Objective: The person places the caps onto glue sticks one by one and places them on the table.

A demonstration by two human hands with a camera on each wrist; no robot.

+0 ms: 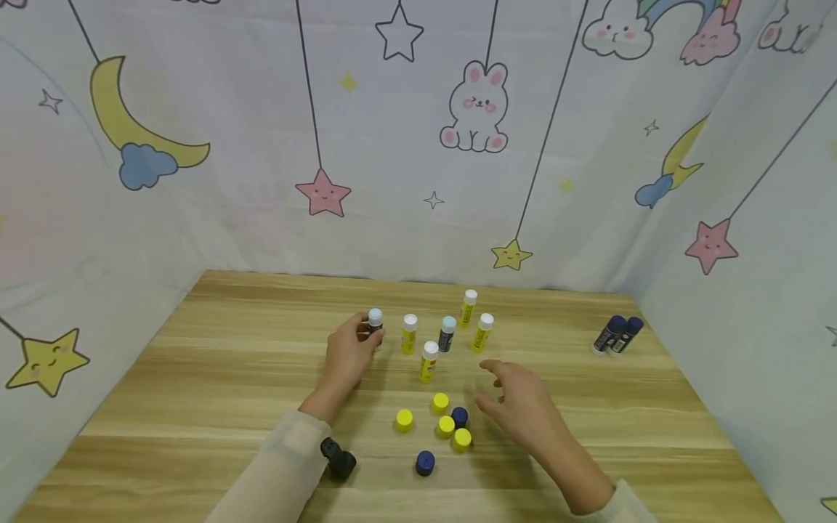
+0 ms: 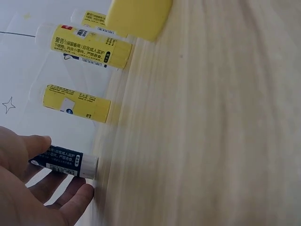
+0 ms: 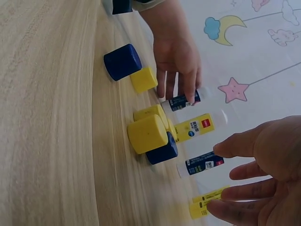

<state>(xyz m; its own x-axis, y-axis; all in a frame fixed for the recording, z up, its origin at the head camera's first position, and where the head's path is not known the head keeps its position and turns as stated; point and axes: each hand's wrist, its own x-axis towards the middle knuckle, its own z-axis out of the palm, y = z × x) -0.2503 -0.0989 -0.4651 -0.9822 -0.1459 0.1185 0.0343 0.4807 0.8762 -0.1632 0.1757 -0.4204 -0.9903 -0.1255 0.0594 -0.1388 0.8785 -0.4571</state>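
Note:
My left hand (image 1: 349, 354) holds a dark blue glue stick (image 2: 63, 161) upright on the table, its thumb and fingers around the barrel. The stick's cap is off and a pale top shows. To its right stand several uncapped yellow glue sticks, among them a near one (image 1: 428, 363) and a left one (image 1: 408, 335), plus another dark blue glue stick (image 1: 447, 335). My right hand (image 1: 523, 403) hovers right of the loose caps, fingers loosely bent and nothing in them. Yellow caps (image 1: 404, 420) and dark blue caps (image 1: 425, 463) lie in front of the sticks.
Two dark blue capped glue sticks (image 1: 609, 335) stand together at the table's right. A black device (image 1: 338, 461) is strapped at the left wrist. A patterned white curtain (image 1: 405, 240) hangs behind the wooden table (image 1: 196, 414) and along its sides.

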